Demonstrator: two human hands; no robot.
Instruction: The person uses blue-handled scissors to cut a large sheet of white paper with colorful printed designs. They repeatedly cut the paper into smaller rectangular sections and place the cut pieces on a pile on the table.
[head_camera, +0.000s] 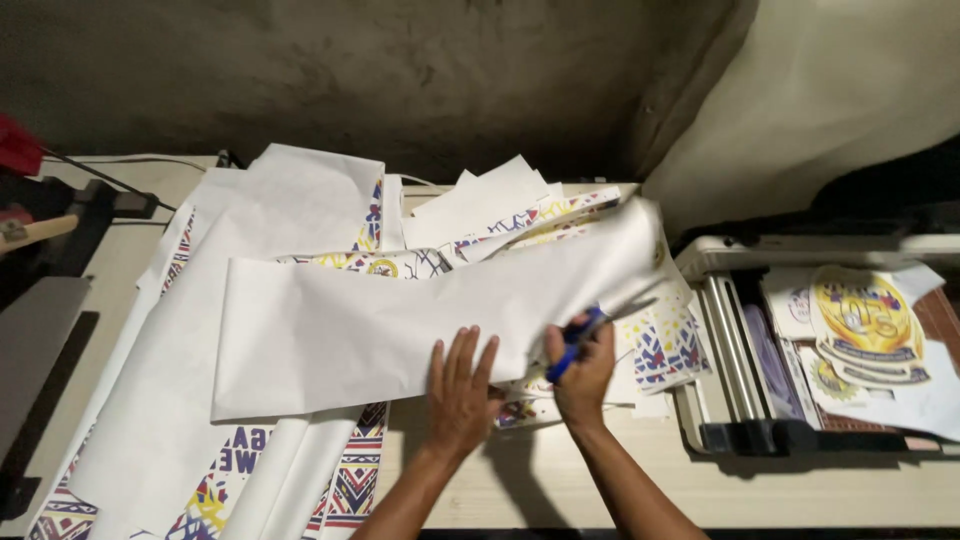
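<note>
A large white paper sheet (400, 320) lies folded across the table with its blank back upward. My left hand (458, 392) rests flat on its lower edge, fingers spread. My right hand (585, 375) grips blue-handled scissors (578, 338), whose blades reach up and right under the sheet's right end. Printed pieces with blue, red and yellow patterns (665, 345) lie just right of the scissors.
More white and patterned sheets (300, 200) pile over the table's left and far side. A grey machine (790, 435) at the right holds cut yellow emblem prints (865, 315). A dark press with a wooden handle (40, 230) stands at the left edge.
</note>
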